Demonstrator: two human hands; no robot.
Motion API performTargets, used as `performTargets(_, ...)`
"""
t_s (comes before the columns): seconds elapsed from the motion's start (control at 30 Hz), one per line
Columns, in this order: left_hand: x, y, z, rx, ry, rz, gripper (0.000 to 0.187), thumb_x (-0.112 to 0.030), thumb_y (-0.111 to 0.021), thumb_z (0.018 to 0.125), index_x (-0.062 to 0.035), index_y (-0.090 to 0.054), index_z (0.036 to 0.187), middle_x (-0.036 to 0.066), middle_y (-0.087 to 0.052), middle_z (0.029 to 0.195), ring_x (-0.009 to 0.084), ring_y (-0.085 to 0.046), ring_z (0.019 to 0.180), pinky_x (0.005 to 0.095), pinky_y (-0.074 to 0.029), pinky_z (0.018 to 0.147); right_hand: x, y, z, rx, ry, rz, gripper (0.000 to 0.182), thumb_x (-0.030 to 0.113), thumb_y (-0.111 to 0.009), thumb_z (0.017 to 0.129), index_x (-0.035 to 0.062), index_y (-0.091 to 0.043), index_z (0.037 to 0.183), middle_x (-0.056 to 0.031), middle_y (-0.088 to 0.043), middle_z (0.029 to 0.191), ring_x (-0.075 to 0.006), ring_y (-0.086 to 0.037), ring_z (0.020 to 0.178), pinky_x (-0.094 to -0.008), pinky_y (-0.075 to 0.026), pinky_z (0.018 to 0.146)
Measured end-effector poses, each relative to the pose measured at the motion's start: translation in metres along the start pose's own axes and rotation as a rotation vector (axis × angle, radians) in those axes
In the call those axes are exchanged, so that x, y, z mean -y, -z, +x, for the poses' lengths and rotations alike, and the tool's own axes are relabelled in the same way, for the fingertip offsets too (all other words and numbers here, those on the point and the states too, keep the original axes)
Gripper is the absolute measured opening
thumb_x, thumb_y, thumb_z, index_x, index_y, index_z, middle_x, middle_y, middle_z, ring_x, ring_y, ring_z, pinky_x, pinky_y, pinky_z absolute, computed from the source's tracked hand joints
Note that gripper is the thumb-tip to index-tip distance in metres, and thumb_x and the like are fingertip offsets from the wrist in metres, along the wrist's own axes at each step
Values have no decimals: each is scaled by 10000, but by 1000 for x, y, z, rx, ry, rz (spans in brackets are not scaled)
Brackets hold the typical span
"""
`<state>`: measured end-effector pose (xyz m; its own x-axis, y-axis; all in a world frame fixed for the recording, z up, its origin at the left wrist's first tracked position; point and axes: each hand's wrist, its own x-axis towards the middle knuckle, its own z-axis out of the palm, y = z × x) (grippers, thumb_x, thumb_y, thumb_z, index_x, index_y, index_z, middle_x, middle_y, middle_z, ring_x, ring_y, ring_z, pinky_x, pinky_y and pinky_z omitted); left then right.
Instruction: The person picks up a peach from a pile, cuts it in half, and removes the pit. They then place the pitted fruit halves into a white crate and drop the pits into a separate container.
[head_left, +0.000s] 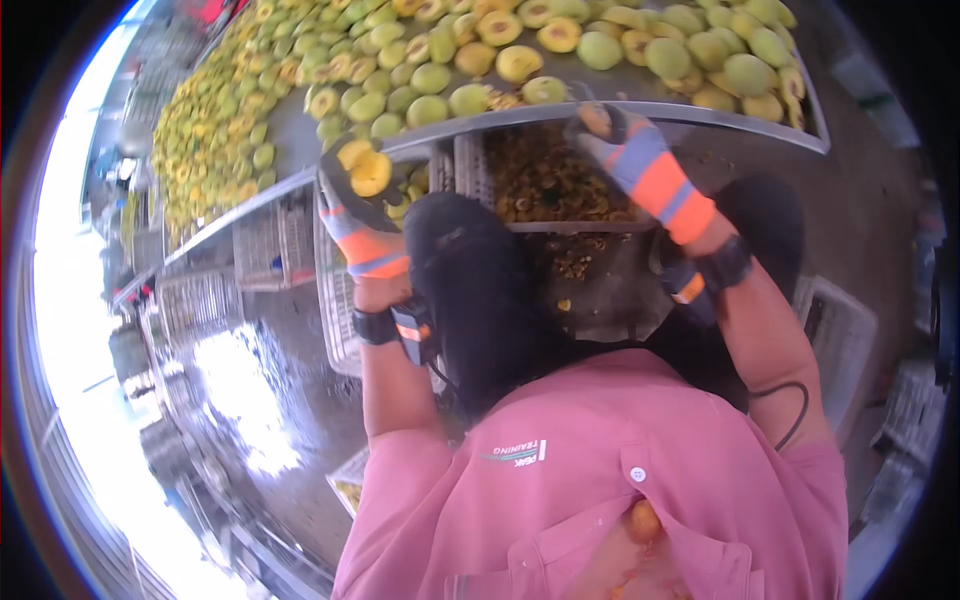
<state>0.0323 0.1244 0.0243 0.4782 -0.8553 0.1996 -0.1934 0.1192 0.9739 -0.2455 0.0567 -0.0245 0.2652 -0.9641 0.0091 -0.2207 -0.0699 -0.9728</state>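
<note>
My left hand point(362, 215), in a grey and orange glove, is closed around a halved peach point(371, 174) with its yellow flesh facing up. It is just off the metal table's front edge. My right hand point(632, 165), in a matching glove, has its fingers curled together at the table rim point(680, 112). A small brownish shape shows at its fingertips, and a thin blurred thing is just above them. I cannot make out what it holds. Halved and whole green-yellow peaches point(518, 64) cover much of the tabletop, some with brown pit hollows.
Below the table edge, a crate point(560, 180) holds brown pits or scraps, with more scraps point(575, 262) on the floor. Another crate with green fruit point(415, 185) is behind my left hand. Pale plastic crates point(200, 300) line the left, and one point(835, 340) is at right.
</note>
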Motion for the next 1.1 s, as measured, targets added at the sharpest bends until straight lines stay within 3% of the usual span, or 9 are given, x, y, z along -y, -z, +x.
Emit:
performTargets(0.17, 138, 159, -14, -404, 404, -58, 402, -380, -551, 900, -86, -554, 1175, 82, -627, 1014, 205, -625, 788, 354, -479, 545, 1, -4, -15, 227, -276, 63, 220, 133, -674, 808, 47, -650, 1009, -12, -651, 811, -91, -573, 724, -264, -474, 669)
performTargets(0.33, 266, 258, -134, -350, 539, 291, 319, -258, -594, 875, -23, -597, 1091, 90, -660, 997, 204, -607, 858, 345, -470, 724, -21, -16, -12, 238, -78, -59, 188, 132, -659, 819, 59, -647, 992, 3, -645, 807, -77, -564, 709, -241, -467, 661)
performTargets(0.43, 282, 271, -187, -156, 891, 779, 371, -266, -663, 818, 7, -610, 1064, 115, -677, 996, 219, -614, 868, 355, -465, 783, -9, -24, -15, 220, -57, -227, 204, 151, -659, 819, 58, -639, 1000, -8, -650, 811, -96, -575, 715, -257, -470, 680)
performTargets(0.63, 269, 236, -194, -252, 617, 1270, 518, -286, -696, 757, -43, -565, 1196, 206, -599, 1140, 355, -556, 1084, 390, -443, 918, -10, -28, -11, 314, -13, -275, 229, 188, -663, 811, 52, -624, 990, -67, -644, 797, -167, -597, 734, -301, -474, 704)
performTargets(0.73, 270, 232, -173, -107, 803, 1232, 578, -277, -692, 749, -44, -526, 1252, 210, -550, 1223, 347, -522, 1138, 392, -425, 961, -18, -27, -12, 211, 204, -412, 229, 196, -660, 810, 51, -617, 981, -82, -637, 790, -183, -595, 718, -317, -473, 699)
performTargets(0.87, 316, 269, -181, 3, 934, 1316, 431, -297, -605, 806, -95, -586, 1186, 138, -607, 1158, 310, -562, 1091, 370, -452, 914, -10, -22, -15, 251, 0, -244, 229, 188, -658, 805, 39, -608, 972, -111, -633, 787, -205, -593, 693, -325, -472, 672)
performTargets(0.97, 377, 326, -196, 469, 708, 1279, 347, -282, -547, 835, -133, -620, 1141, 98, -644, 1096, 287, -590, 1046, 357, -475, 865, -13, -18, -17, 241, 85, -226, 238, 189, -660, 799, 37, -607, 974, -113, -628, 780, -203, -587, 679, -321, -473, 660)
performTargets(1.03, 363, 329, -192, 695, 301, 1494, 302, -233, -525, 837, -146, -635, 1105, 102, -660, 1050, 296, -609, 996, 372, -496, 821, -12, -17, -18, 210, 86, -240, 234, 187, -659, 783, 49, -615, 967, -161, -644, 830, -321, -624, 765, -368, -482, 694)
performTargets(1.1, 356, 321, -182, 687, -13, 1542, 307, -207, -512, 834, -128, -644, 1099, 124, -666, 1044, 310, -616, 990, 378, -492, 831, -4, -15, -18, 189, 142, -321, 236, 225, -649, 774, 67, -613, 945, -189, -641, 874, -382, -604, 839, -412, -480, 734)
